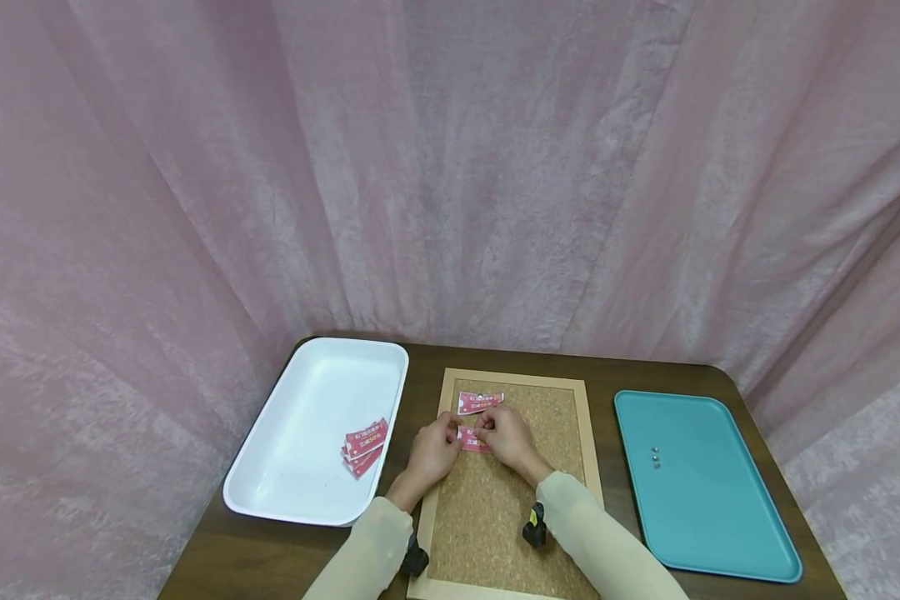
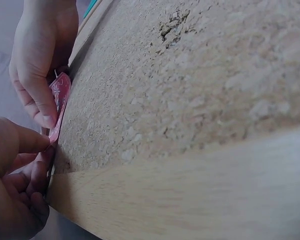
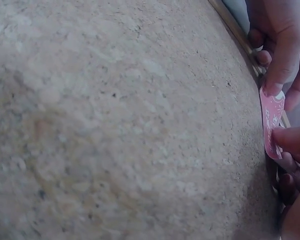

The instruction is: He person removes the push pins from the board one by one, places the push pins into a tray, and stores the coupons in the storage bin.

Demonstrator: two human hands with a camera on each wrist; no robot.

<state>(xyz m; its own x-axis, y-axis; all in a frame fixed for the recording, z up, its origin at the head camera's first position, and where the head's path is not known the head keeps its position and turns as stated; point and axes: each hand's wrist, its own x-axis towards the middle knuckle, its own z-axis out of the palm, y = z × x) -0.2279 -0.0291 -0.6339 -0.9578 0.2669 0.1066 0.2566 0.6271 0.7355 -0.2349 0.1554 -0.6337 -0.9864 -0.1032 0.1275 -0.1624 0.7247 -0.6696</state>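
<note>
A pink paper coupon [image 1: 470,439] with white and yellow print is held over the cork board [image 1: 506,517], near its upper left part. My left hand [image 1: 431,454] pinches the coupon's left end between thumb and finger. At the other end, my right hand [image 1: 512,439] grips it with thumb and fingertips. In the right wrist view the coupon [image 3: 271,117] curves slightly between both hands, close to the cork. Just above it, a second pink coupon [image 1: 481,402] lies on the board; a tiny dark spot shows at its top edge. The fingers hide parts of the held coupon.
A white tray [image 1: 270,408] to the left holds several pink coupons [image 1: 364,447] in an overlapping pile. On the right lies a teal tray [image 1: 720,500] with a few small silvery pieces [image 1: 656,458]. Pink curtains [image 1: 495,183] hang behind the dark wooden table [image 1: 615,454].
</note>
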